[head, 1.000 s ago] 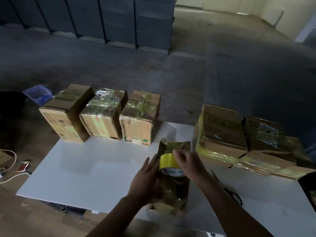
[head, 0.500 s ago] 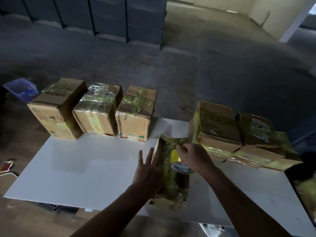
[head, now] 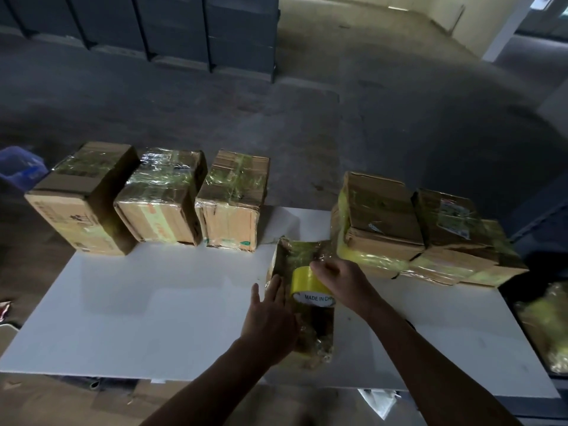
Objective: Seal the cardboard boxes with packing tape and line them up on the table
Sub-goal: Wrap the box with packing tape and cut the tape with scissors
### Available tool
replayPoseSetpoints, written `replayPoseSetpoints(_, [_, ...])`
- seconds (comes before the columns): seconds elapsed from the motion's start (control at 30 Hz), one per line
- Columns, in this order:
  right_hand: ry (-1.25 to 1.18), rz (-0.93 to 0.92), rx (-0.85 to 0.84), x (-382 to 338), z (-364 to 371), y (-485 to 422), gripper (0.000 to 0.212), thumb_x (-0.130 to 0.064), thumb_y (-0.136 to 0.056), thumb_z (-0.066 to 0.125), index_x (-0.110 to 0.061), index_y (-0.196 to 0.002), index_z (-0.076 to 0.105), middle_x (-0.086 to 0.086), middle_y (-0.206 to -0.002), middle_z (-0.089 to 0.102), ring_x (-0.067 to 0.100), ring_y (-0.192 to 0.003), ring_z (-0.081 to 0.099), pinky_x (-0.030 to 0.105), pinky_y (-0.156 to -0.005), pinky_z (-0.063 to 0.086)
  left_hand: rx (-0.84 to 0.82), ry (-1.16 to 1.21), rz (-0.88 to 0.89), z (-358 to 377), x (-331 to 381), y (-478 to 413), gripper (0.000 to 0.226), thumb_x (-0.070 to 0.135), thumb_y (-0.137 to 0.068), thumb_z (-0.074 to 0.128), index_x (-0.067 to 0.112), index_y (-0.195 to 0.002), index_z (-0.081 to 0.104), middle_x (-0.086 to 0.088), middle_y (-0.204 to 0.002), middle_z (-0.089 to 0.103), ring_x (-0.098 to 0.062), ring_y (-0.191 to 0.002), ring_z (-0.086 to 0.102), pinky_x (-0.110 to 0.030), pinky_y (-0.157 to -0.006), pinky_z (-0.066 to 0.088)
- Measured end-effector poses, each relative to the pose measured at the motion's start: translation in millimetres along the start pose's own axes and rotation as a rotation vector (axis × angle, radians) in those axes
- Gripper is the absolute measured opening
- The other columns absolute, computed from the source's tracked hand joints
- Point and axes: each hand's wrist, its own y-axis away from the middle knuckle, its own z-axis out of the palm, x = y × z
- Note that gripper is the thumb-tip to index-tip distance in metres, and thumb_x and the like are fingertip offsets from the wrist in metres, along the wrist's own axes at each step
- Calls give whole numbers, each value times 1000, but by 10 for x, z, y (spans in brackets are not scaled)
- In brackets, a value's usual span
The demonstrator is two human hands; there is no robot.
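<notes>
Since a second ago the left hand (head: 270, 315) has drawn its fingers off the tape roll (head: 307, 279) and spread them. It now lies palm down with straight fingers, pressing on the left side of the box (head: 316, 336). That box lies lengthwise at 6 o'clock on the white table (head: 153, 302), close to the front edge, and its surface is dark and crinkled with glossy tape.

The right hand (head: 338, 281) grips the yellow tape roll from the 3 o'clock side with its fingers curled over the top. It holds the roll on edge on the far half of the box, with the printed core facing the person.

Along the far edge, from 10 to 12 o'clock, three sealed boxes stand side by side in a row: the left one (head: 83, 192), the middle one (head: 163, 195) and the right one (head: 233, 198).

At 2 o'clock sits a pile of boxes (head: 384, 210), stacked and bound in yellowish tape, with its near corner just beside the right hand's fingers.

On the floor at 9 o'clock, past the table, stands a blue bin (head: 18, 167). Dark cabinets (head: 153, 23) line the room far off at 11 o'clock.
</notes>
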Motion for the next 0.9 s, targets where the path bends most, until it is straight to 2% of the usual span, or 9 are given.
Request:
replayPoseSetpoints(0.1, [258,-133,108,-27,5,-26,46,-33,-90,62,-17,-54,39,2,-50,38,13,-48,32,28,-47,28,12,-56,6,-40,11,8,62,42,-103,21,9,-153,5,-17,-160,7,-32,-148,-4,-62,-114,3])
replayPoseSetpoints(0.23, [309,-106,179,2,2,-8,45,-33,-91,58,-14,-54,40,4,-48,41,19,-48,34,31,-49,32,27,-106,-14,-30,49,-24,64,43,-102,26,4,-151,13,-22,-158,13,-37,-148,2,-65,-114,1])
replayPoseSetpoints(0.3, [279,-50,180,-16,-7,-3,46,-32,-94,54,-19,-53,40,-3,-47,40,15,-46,36,31,-52,33,119,-61,28,7,53,-33,60,41,-96,46,3,-141,41,-25,-145,41,-40,-142,27,-65,-113,9])
replayPoseSetpoints(0.37, [277,-15,176,-54,-13,-2,45,-31,-96,51,-21,-54,40,-6,-47,40,14,-48,38,30,-54,32,192,-44,151,62,47,-58,45,34,-82,68,6,-117,65,-18,-120,66,-34,-122,55,-53,-111,20])
replayPoseSetpoints(0.47, [260,-35,139,-35,-2,14,44,-31,-96,51,-23,-54,39,-6,-47,39,11,-46,37,29,-50,31,207,86,167,148,23,-73,47,30,-90,57,4,-129,56,-18,-136,55,-30,-131,48,-44,-117,15])
replayPoseSetpoints(0.6, [-40,-19,49,104,-14,102,30,-31,-95,56,-19,-68,62,-2,-60,59,6,-57,54,27,-55,43,227,77,174,149,-47,-86,53,33,-100,40,6,-146,34,-15,-155,29,-26,-146,22,-40,-122,6])
replayPoseSetpoints(0.7, [-40,-49,63,160,-8,97,31,-31,-93,61,-8,-73,67,7,-65,63,16,-62,56,34,-57,45,223,65,164,170,-59,-89,54,36,-98,43,5,-143,41,-15,-151,36,-27,-142,31,-40,-120,13])
replayPoseSetpoints(0.8, [126,-137,122,158,-128,17,46,-31,-90,62,-18,-50,43,-4,-48,37,10,-48,33,28,-48,31,216,92,156,204,-69,-84,48,36,-87,48,6,-123,63,-13,-128,62,-23,-121,58,-37,-109,34])
replayPoseSetpoints(0.9, [309,-182,143,251,-305,-21,53,-38,-88,60,-22,-48,30,-5,-45,26,11,-45,23,28,-46,24,244,111,144,165,-75,-99,43,34,-82,55,9,-113,69,-9,-116,69,-20,-111,64,-34,-103,41])
